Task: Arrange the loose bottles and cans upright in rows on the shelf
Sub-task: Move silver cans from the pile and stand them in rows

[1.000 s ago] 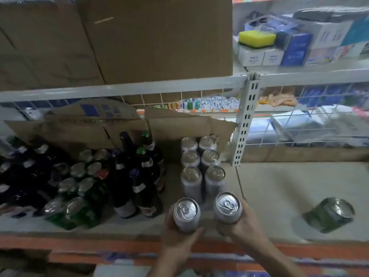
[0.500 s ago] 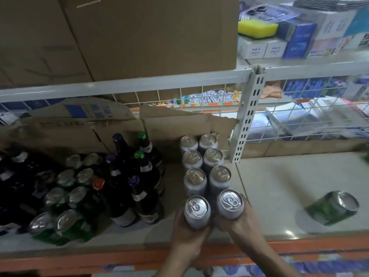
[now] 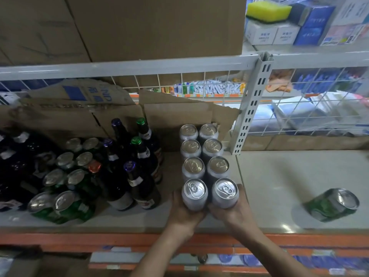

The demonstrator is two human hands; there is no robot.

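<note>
My left hand (image 3: 185, 213) curls its fingers around one plain silver aluminium can (image 3: 194, 193), and my right hand (image 3: 234, 215) around its twin (image 3: 225, 191). Both stand upright, fronting two can rows (image 3: 191, 146) on the pale shelf (image 3: 269, 176). If I push unevenly, I fear the rows behind topple.

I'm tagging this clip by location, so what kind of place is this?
Probably a small shop or its stockroom: slotted metal shelving, rows of silver cans and glass bottles, and boxed goods with a yellow sponge on the shelf above.
</note>
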